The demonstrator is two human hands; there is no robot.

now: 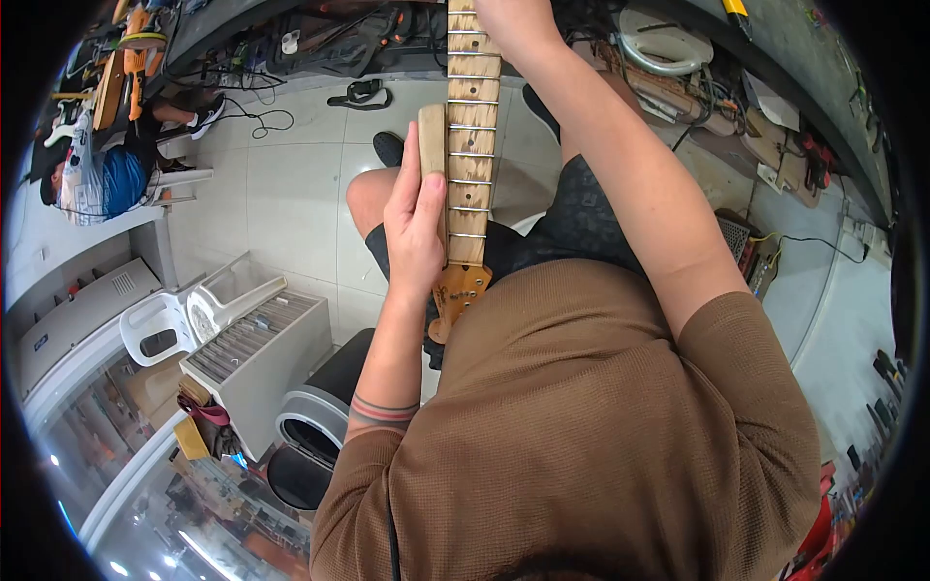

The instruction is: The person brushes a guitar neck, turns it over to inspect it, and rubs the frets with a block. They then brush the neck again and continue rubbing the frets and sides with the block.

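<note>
A guitar neck (468,145) with a light, dark-streaked fretboard and metal frets runs from the top edge down to my lap. Its headstock (456,295) points toward my belly. My left hand (417,232) is closed around a wooden block (432,140), thumb on the near face, fingers along the outer side. The block lies lengthwise against the neck's left edge; its underside is hidden. My right hand (520,24) is at the neck's far end, overlapping its right edge. The top of the picture cuts off its fingers, so their grip cannot be seen.
A workbench (814,73) curves along the top and right with tools and cables. A strap (360,95) lies on the tiled floor. At left are a seated person (121,184), a white plastic chair (155,329), a white cabinet (281,363) and a bin (315,418).
</note>
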